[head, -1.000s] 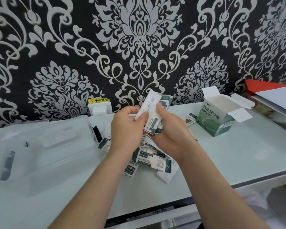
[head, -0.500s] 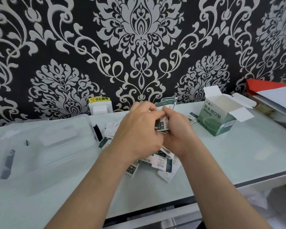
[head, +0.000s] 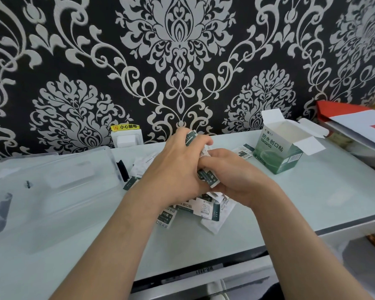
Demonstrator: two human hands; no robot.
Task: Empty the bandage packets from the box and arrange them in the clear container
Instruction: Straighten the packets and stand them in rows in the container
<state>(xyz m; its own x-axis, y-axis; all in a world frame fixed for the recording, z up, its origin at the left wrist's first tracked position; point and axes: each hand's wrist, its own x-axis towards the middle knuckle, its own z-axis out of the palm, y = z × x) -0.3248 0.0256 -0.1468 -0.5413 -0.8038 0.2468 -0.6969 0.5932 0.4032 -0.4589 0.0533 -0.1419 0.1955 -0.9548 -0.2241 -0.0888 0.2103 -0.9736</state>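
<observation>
Closer together than before, my left hand and right hand clasp a stack of green-and-white paper bandage packets, squaring it, I judge; next it must go left into the clear plastic container nearby.

Green box, damask wallpaper, perhaps red folder

Bare forearms (both), bare hands

Even, soft daylight; faint shadows under the forearms; mild glare on the pale tabletop; wide-angle bending at edges.
</observation>
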